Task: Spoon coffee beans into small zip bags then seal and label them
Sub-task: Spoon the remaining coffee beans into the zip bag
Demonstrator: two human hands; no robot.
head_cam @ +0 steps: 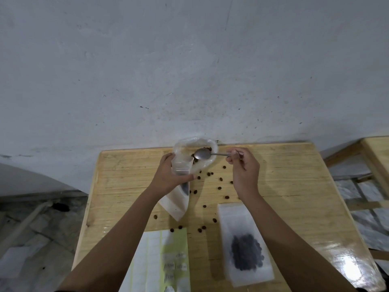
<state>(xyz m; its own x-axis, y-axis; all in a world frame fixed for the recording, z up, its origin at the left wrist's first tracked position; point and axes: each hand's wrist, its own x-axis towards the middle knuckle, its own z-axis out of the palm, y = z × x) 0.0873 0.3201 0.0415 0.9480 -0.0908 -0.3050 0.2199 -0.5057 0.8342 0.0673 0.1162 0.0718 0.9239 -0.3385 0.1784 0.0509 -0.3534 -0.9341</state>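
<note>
The left hand (168, 175) has its grip closed around a small zip bag (179, 192), thumb on the near face and fingers behind. The bag is clear and frosted, almost empty, held above the table (294, 186) toward the middle of the far edge; its long axis runs from the open mouth, pointing at the far edge, down to a bottom slanting toward the near edge. Below it, by the near edge, lies a label sheet (160, 260), white and pale green, its long axis running near to far. At the far edge sits a crumpled clear bag of beans (195, 148). A metal spoon (203, 153) lies level over it, bowl to the left, handle to the right. The right hand (244, 171) pinches that handle tight between thumb and fingers. Loose coffee beans (220, 188) are scattered, dark brown, across the middle. Near the near-right corner lies a filled zip bag (245, 245), flat, long axis near to far, a dark heap inside.
</note>
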